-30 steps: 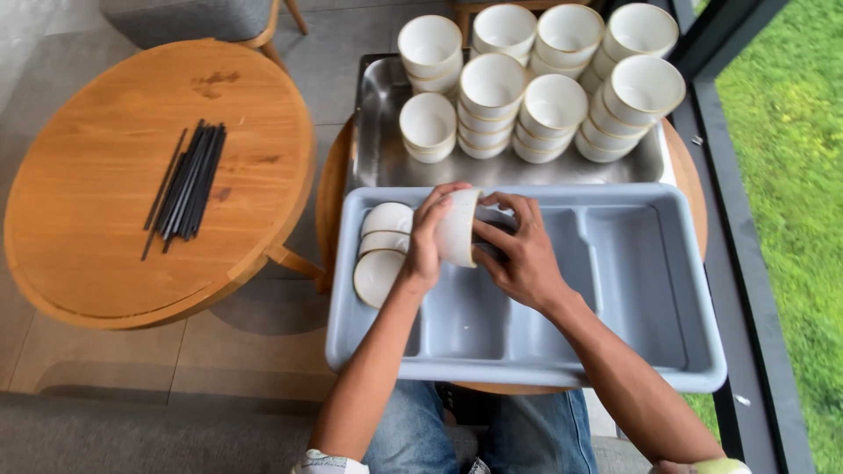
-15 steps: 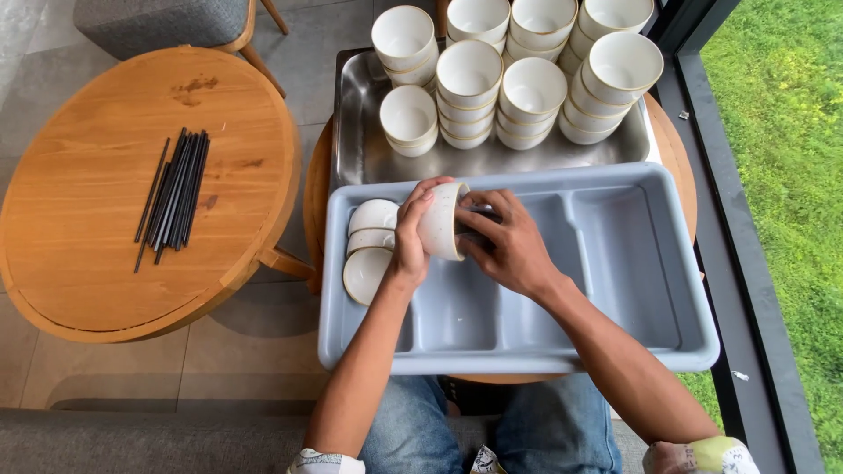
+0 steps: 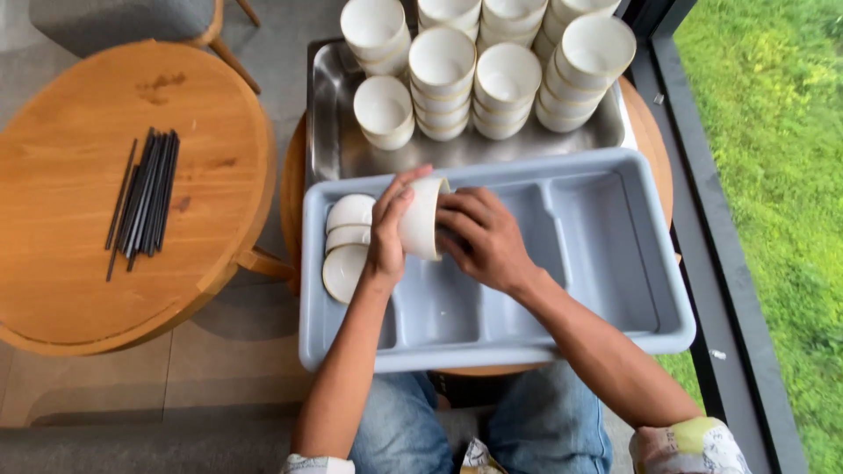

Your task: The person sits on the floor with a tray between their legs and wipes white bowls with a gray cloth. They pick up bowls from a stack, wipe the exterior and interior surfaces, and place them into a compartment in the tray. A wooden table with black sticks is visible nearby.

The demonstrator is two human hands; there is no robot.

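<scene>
Both forearms reaching forward from the lap over a grey divided bin. Left hand raised over the bin's left compartment, wrist straight, fingers curled and clamped on the near side of a white bowl tipped on its side. Right hand pressed against the bowl's other side, palm turned left, fingers wrapped and clamped on it too. Bowl held between both hands, above the bin's left part, just beside three white bowls lying on edge in the left compartment. Behind the bin, a steel tray with stacks of white bowls. On the round wooden counter to the left, black chopsticks in a bundle, well apart from the hands.
</scene>
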